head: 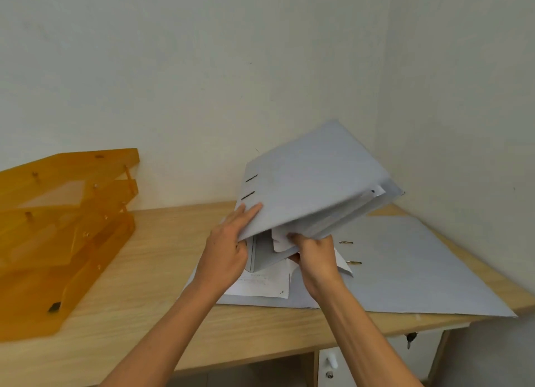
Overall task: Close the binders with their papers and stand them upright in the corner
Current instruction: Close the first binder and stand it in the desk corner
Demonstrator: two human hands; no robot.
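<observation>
Light wooden desk (162,259) in a white-walled corner. Frame centre: pale grey cardboard ring binder (312,181), nearly closed, tilted above the desk. Left hand (228,241) clamps its cover edge, fingers on top. Right hand (315,253) pinches its loose white papers (282,241). Second grey binder (411,265) lies open flat underneath, lower right. Orange translucent plastic stacked trays (63,227) at frame left.

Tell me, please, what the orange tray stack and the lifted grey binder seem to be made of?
Orange tray stack: probably acrylic or similar hard plastic, glossy; it is translucent, and light passes through its tiers. Lifted grey binder: likely stiff cardboard with a matte covering; its cover stays flat and shows no shine.
</observation>
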